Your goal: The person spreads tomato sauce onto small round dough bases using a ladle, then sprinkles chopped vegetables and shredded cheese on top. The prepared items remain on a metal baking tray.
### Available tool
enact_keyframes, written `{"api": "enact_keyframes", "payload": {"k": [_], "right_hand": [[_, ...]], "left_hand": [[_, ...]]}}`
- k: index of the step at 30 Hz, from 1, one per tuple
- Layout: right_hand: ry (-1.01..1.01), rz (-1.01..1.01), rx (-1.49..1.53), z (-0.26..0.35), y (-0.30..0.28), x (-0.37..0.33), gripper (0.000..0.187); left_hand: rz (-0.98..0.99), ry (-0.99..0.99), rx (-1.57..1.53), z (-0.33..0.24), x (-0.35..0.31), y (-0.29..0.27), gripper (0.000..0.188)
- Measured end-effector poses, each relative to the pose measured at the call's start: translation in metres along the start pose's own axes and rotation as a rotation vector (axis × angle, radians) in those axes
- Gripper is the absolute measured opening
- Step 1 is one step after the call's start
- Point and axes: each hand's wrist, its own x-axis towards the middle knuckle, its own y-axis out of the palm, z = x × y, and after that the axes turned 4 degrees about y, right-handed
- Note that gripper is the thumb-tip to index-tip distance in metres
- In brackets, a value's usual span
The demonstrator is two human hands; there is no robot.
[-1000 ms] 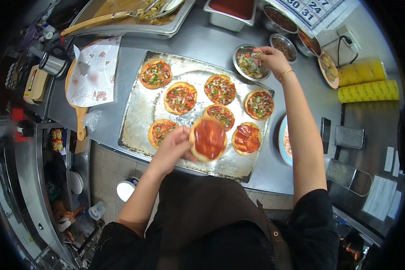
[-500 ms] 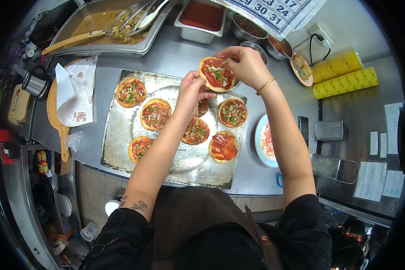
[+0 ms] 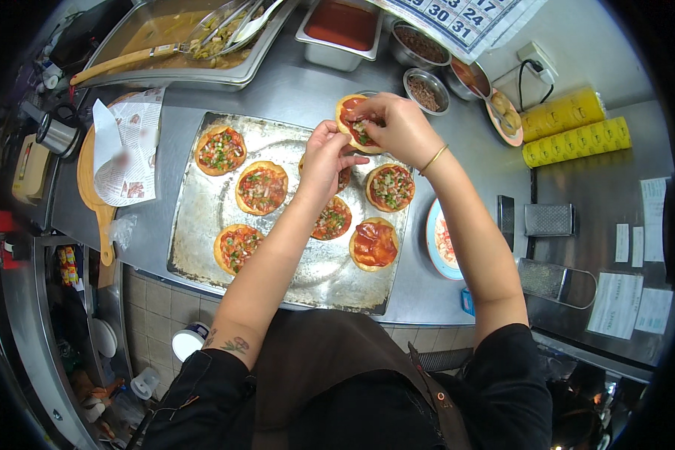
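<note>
Above the far edge of a worn metal baking tray [image 3: 300, 281], a mini pizza [image 3: 343, 114] with red sauce and chopped toppings is held up. My left hand [image 3: 327, 154] grips its near left edge between thumb and fingers. Over its top is my right hand [image 3: 401, 129], fingertips pinched together at the chopped vegetables; what they hold is hidden. On the tray lie several topped mini pizzas, such as one at the far left [image 3: 221, 150]. Another mini pizza [image 3: 373, 244], near the right side, shows only red sauce on top. My left forearm partly covers the middle ones.
Behind stand a large pan of broth [image 3: 157, 30], a container of red sauce [image 3: 343, 26] and metal bowls, one with minced filling [image 3: 426, 91]. A blue-rimmed plate [image 3: 433, 236] is right of the tray. Graters [image 3: 549, 219], yellow rolls [image 3: 577, 142] and a wooden board [image 3: 90, 180] flank it.
My right hand has moved down and left over the mini pizza, covering more of its top. My left hand has shifted slightly right, and the minced filling bowl is now uncovered.
</note>
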Motion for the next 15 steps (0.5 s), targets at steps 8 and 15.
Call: {"api": "enact_keyframes", "payload": {"k": [8, 15], "right_hand": [[-0.037, -0.099, -0.137, 0.000, -0.013, 0.001, 0.019], [-0.054, -0.058, -0.059, 0.001, -0.004, -0.006, 0.019]], "left_hand": [[0.010, -0.034, -0.019, -0.003, -0.008, 0.003, 0.009], [0.028, -0.015, 0.067, -0.001, -0.013, -0.003, 0.009]]}}
